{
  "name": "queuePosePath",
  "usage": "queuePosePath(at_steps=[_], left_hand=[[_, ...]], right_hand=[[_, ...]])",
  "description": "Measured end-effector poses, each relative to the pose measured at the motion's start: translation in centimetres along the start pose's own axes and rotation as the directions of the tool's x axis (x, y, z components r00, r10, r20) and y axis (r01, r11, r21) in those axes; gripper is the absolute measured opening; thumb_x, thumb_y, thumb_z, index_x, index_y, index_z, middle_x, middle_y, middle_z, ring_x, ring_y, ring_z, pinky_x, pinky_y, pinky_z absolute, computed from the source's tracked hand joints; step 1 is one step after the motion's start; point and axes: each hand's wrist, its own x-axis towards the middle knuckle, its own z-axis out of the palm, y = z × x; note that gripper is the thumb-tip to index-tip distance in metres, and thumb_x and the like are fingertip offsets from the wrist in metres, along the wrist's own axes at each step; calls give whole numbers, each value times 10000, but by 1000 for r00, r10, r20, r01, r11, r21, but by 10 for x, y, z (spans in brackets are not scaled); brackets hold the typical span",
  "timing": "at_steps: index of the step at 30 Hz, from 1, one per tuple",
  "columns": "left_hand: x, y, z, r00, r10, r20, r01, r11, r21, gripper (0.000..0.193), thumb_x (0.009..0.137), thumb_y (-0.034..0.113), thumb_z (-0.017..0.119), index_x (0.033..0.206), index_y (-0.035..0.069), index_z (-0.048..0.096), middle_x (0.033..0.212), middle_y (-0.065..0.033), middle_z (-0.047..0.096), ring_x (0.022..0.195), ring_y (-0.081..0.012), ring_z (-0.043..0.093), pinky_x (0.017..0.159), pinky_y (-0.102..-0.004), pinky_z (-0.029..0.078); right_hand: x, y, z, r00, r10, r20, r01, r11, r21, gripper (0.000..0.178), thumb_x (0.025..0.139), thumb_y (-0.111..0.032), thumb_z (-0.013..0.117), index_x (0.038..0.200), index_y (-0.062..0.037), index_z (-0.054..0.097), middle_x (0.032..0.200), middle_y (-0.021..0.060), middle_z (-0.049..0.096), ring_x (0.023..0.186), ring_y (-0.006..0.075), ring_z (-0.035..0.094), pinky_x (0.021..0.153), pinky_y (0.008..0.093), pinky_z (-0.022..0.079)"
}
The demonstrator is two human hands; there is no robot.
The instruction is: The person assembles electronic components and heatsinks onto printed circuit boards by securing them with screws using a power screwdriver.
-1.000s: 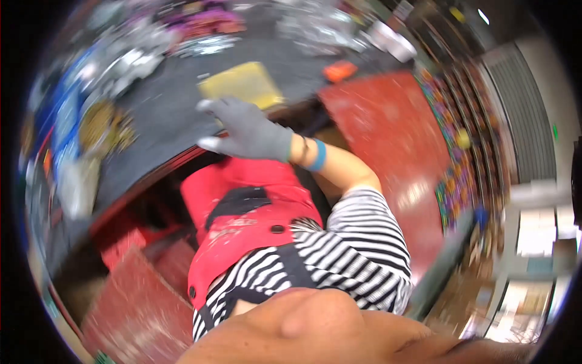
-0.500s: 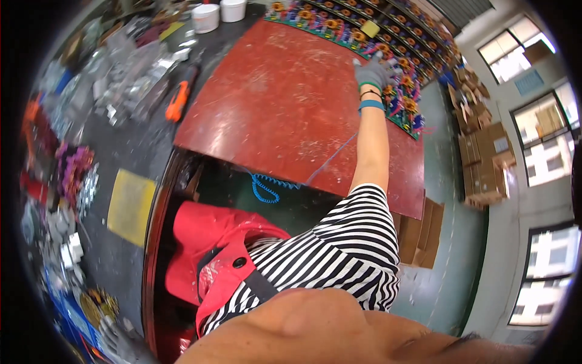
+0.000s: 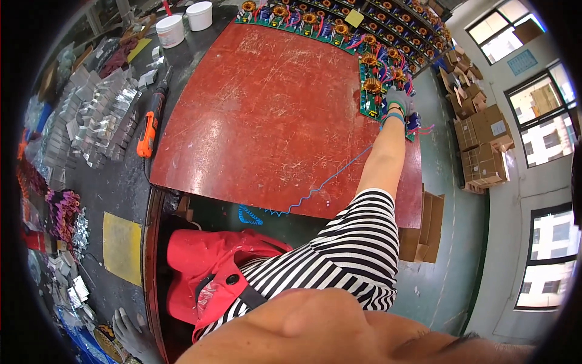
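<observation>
At the right end of the red tabletop [image 3: 273, 103], my right hand [image 3: 399, 102], in a grey glove with a blue wrist strap, is closed on a green circuit board [image 3: 365, 104]. The board carries copper-wound ring coils and pink wires. My fingertips are partly hidden among its parts. Similar circuit boards [image 3: 291, 24] stand in a row along the table's far edge. Low on the left, my left hand [image 3: 132, 333], also in a grey glove, lies with its fingers stretched out over the dark bench and holds nothing.
On the dark bench [image 3: 115, 194] lie an orange-handled electric screwdriver [image 3: 148, 133], silver heatsinks [image 3: 100, 118], a yellow pad [image 3: 122, 247] and two white tubs [image 3: 170, 31]. A coiled blue cord [image 3: 315, 191] crosses the table's front edge. Cardboard boxes [image 3: 482, 145] stand by the right wall.
My right hand has come nearer along the table's right end, its fingers no longer spread. A circuit board there now juts inward from the row. The view has shifted; my left hand shows more clearly.
</observation>
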Motion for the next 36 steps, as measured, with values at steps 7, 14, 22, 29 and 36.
queuePosePath(at_steps=[7,14,22,29,36], left_hand=[[0,24,-12,1000,20,9,-19,990,-141,457,937,318,591,1259,-3,548,1241,-199,585,1148,-382,553,964,-487,435],[116,128,-45,914,303,-270,-397,806,-440,397,888,231,658,1212,18,570,1200,-160,597,1122,-341,558,951,-454,446],[216,238,-64,776,393,-493,-630,503,-592,392,838,242,709,1155,36,607,1115,-137,633,1047,-313,602,893,-423,472],[278,349,-50,771,444,-456,-620,360,-697,615,869,461,653,1329,71,528,1198,-174,587,1081,-370,571,907,-449,468],[275,375,-35,768,586,-259,-563,425,-709,482,848,421,676,1152,62,572,1082,-151,570,1056,-334,567,890,-436,486]], right_hand=[[-39,-6,9,982,-179,-54,167,970,-180,633,960,-554,375,1317,-80,596,1481,268,370,1355,481,346,1081,566,328],[-116,22,-19,859,-512,-30,481,825,-296,505,962,-446,391,1149,-86,692,1239,168,627,1236,363,483,978,571,365],[-265,23,-11,649,-754,98,747,609,-265,441,953,-459,456,1023,-110,716,1049,191,656,1042,357,567,899,533,411],[-339,-1,-2,359,-933,34,927,352,-132,378,951,-424,498,977,-124,726,951,166,612,971,373,552,849,513,441],[-337,-12,11,310,-950,-27,950,309,41,405,947,-449,522,922,-99,724,1147,146,585,1034,389,545,825,496,483]])
